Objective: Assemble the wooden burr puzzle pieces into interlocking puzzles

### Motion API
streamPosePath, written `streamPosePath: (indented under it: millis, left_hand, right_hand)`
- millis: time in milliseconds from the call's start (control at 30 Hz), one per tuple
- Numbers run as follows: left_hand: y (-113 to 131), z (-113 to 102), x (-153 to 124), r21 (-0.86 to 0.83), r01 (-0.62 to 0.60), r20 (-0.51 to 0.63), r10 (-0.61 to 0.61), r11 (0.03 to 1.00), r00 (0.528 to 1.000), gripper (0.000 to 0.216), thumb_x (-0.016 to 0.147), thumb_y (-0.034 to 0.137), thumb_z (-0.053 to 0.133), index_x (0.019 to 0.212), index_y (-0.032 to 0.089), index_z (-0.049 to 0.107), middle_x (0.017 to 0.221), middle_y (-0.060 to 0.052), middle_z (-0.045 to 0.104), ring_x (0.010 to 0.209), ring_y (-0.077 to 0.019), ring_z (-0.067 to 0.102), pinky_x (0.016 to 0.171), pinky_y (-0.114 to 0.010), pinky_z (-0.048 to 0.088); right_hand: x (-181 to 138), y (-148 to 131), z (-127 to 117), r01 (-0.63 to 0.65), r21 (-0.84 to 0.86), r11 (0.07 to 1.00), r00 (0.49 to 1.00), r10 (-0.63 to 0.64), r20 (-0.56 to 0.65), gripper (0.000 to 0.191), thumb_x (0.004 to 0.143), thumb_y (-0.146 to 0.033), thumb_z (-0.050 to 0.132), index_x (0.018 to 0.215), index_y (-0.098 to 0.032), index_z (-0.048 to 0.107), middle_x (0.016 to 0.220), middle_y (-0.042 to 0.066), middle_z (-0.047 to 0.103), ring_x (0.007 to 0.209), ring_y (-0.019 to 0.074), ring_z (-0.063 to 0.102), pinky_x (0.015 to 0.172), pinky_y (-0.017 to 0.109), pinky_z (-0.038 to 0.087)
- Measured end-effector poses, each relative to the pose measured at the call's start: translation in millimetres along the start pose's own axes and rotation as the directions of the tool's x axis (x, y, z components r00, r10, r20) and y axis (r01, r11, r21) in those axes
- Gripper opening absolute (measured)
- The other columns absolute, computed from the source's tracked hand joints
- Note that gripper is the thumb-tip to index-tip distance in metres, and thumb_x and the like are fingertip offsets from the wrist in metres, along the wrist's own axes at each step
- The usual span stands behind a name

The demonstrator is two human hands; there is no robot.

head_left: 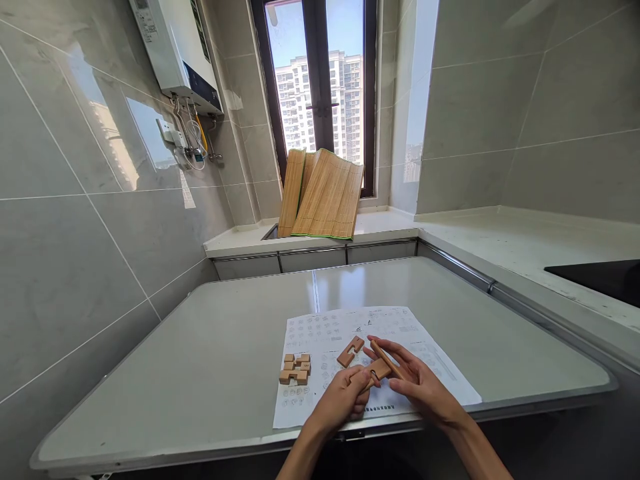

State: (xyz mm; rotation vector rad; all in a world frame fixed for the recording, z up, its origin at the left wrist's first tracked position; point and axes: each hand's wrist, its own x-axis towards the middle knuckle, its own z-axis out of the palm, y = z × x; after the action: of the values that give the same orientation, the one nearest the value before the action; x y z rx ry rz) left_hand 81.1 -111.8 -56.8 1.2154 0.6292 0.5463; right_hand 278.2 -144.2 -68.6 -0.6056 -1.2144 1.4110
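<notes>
My left hand [349, 392] is closed around a notched wooden puzzle piece [379, 369], held above the printed sheet's near part. My right hand [417, 380] grips another flat wooden puzzle piece [386, 359], tilted on edge and meeting the end of the first; whether the two interlock I cannot tell. Just beyond my left hand, a loose wooden piece with a cutout [351, 351] lies on the sheet. Farther left, several notched wooden blocks [295, 369] sit grouped together on the paper. My fingers hide parts of both held pieces.
A white instruction sheet [430, 360] with small diagrams lies on the pale table [200, 373]. Behind the table runs a white counter [390, 223] bearing folded bamboo mats [327, 197]. A dark panel [605, 277] is on the right counter. Tiled walls flank both sides.
</notes>
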Motion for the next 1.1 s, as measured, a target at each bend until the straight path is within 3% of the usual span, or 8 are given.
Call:
streamPosePath:
  millis: [300, 567, 767, 1100]
  left_hand:
    - [-6.8, 5.0, 6.1, 0.008, -0.04, -0.07, 0.041, 0.999, 0.997, 0.043, 0.088, 0.064, 0.056, 0.089, 0.021, 0.05, 0.052, 0.015, 0.025, 0.039, -0.0041, 0.012, 0.039, -0.02, 0.009]
    - [-8.2, 0.8, 5.8, -0.002, -0.05, -0.069, 0.05, 0.999, 0.996, 0.046, 0.086, 0.066, 0.057, 0.089, 0.02, 0.052, 0.049, 0.015, 0.026, 0.037, -0.0034, 0.013, 0.037, -0.02, 0.011]
    - [-10.1, 2.1, 7.4, -0.023, -0.061, -0.11, 0.058, 0.998, 0.992, 0.047, 0.084, 0.068, 0.058, 0.088, 0.022, 0.048, 0.05, 0.016, 0.026, 0.037, -0.0031, 0.013, 0.038, -0.02, 0.01]
    - [-9.9, 0.0, 3.5, -0.025, -0.098, -0.109, 0.095, 0.995, 0.989, 0.044, 0.085, 0.063, 0.06, 0.085, 0.022, 0.046, 0.051, 0.015, 0.027, 0.037, -0.0023, 0.015, 0.038, -0.02, 0.01]
  right_hand:
    - [-0.7, -2.0, 8.2, 0.016, -0.246, 0.969, 0.999, -0.007, 0.039, 0.057, 0.097, -0.046, 0.056, 0.15, -0.04, 0.035, 0.162, -0.001, 0.032, 0.148, 0.0241, 0.03, 0.123, 0.047, 0.023]
    - [-1.5, 4.5, 7.2, 0.003, -0.318, 0.948, 1.0, 0.003, 0.019, 0.056, 0.1, -0.051, 0.048, 0.152, -0.04, 0.032, 0.164, -0.003, 0.027, 0.151, 0.0218, 0.024, 0.126, 0.046, 0.013]
    - [5.0, 17.6, 11.4, -0.03, -0.377, 0.926, 0.997, 0.0, -0.081, 0.054, 0.101, -0.053, 0.043, 0.152, -0.037, 0.033, 0.162, -0.002, 0.031, 0.15, 0.0215, 0.025, 0.126, 0.047, 0.012]
    - [4.3, 19.3, 18.8, 0.029, -0.485, 0.874, 0.999, -0.039, -0.011, 0.055, 0.101, -0.051, 0.044, 0.153, -0.037, 0.031, 0.162, -0.003, 0.032, 0.15, 0.0224, 0.025, 0.126, 0.047, 0.015]
